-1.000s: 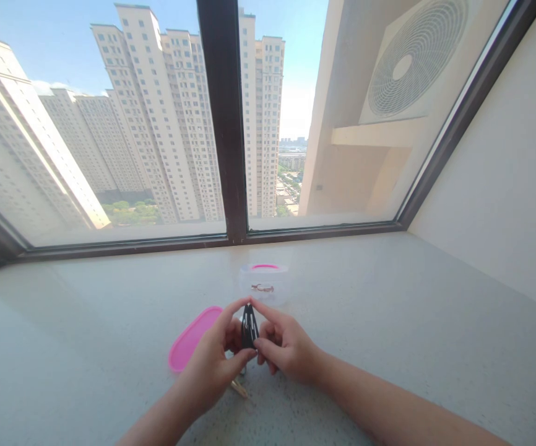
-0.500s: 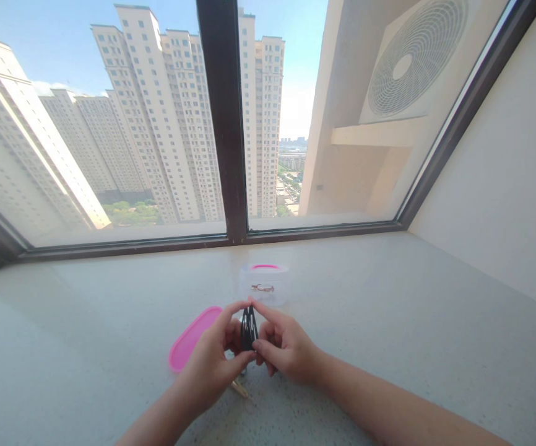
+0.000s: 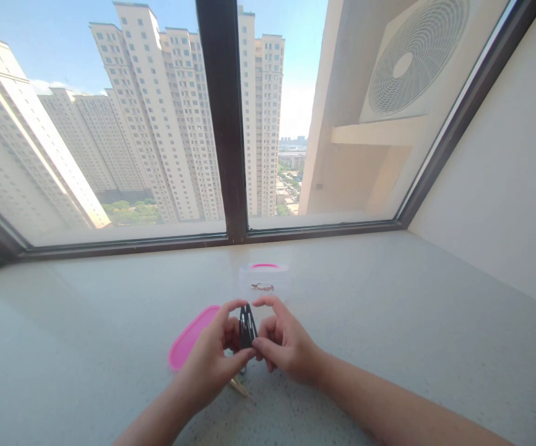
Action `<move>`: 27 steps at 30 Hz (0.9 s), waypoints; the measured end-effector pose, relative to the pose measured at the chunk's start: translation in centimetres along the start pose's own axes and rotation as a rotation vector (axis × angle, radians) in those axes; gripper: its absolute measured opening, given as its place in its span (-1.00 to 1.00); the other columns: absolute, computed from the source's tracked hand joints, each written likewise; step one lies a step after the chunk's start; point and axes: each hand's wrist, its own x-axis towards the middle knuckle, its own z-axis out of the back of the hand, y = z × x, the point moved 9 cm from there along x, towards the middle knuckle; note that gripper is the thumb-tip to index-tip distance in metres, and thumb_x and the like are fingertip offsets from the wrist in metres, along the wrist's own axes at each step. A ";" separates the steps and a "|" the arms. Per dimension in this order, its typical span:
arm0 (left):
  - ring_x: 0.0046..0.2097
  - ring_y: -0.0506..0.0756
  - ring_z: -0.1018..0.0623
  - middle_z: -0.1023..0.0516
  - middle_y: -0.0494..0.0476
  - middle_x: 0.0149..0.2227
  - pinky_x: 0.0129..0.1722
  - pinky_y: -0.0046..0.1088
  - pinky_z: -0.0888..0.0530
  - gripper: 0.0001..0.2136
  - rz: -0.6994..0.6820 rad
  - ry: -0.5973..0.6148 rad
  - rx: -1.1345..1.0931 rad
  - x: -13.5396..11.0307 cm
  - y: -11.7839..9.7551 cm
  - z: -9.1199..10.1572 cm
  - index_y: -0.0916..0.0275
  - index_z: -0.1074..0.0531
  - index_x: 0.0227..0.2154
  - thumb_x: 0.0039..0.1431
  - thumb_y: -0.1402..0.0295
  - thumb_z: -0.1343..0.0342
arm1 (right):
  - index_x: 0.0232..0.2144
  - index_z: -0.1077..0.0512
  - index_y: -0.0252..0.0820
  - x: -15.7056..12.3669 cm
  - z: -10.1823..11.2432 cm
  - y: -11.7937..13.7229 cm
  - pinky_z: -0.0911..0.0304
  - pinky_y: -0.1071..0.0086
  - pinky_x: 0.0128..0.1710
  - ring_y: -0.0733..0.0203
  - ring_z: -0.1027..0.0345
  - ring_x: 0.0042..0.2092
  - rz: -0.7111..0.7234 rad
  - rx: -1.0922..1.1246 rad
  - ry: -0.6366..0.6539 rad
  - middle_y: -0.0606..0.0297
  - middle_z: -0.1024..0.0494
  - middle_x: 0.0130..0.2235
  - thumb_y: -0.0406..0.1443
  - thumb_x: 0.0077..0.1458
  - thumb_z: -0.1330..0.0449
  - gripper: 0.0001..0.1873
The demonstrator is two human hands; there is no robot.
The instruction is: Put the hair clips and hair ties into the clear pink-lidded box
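From here I see black snap hair clips [image 3: 247, 327] standing up between two hands, above the pale counter [image 3: 389, 322]. The left hand [image 3: 216, 347] squeezes them, pointing finger at the top, thumb at the bottom. The right hand [image 3: 289, 337] pinches their bottom end, its pointing finger lifted just beside the top. A pink lid [image 3: 189, 344] lies by the left hand. A clear box [image 3: 281, 280] sits behind the clips.
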 end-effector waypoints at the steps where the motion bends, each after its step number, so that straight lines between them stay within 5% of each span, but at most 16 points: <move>1: -0.32 0.11 -0.52 -0.48 0.00 -0.38 -0.27 -0.33 -0.43 -0.41 0.002 -0.004 0.011 0.0 0.0 0.1 0.24 -0.09 0.13 0.08 0.35 -0.23 | 0.06 -0.10 -0.12 0.0 0.1 -0.1 -0.19 0.56 -0.65 0.41 -0.21 -0.62 0.004 0.000 -0.001 0.56 -0.33 -0.52 -0.31 0.02 -0.25 -0.41; 8: -0.28 0.11 -0.54 -0.49 0.00 -0.37 -0.22 -0.32 -0.44 -0.43 -0.024 0.011 -0.004 -0.1 -0.5 0.0 0.21 -0.13 0.12 0.07 0.36 -0.24 | -0.05 -0.21 -0.17 0.3 0.6 -0.2 -0.20 0.54 -0.62 0.42 -0.25 -0.63 0.017 -0.041 -0.039 0.54 -0.33 -0.52 -0.29 0.04 -0.23 -0.57; 27: -0.25 0.14 -0.57 -0.53 0.06 -0.33 -0.19 -0.26 -0.46 -0.42 -0.030 0.026 -0.005 -0.2 -0.7 0.0 0.20 -0.14 0.13 0.08 0.37 -0.24 | -0.03 -0.20 -0.16 0.3 0.3 0.3 -0.24 0.51 -0.60 0.38 -0.31 -0.61 0.002 -0.016 -0.028 0.54 -0.34 -0.52 -0.25 0.00 -0.29 -0.49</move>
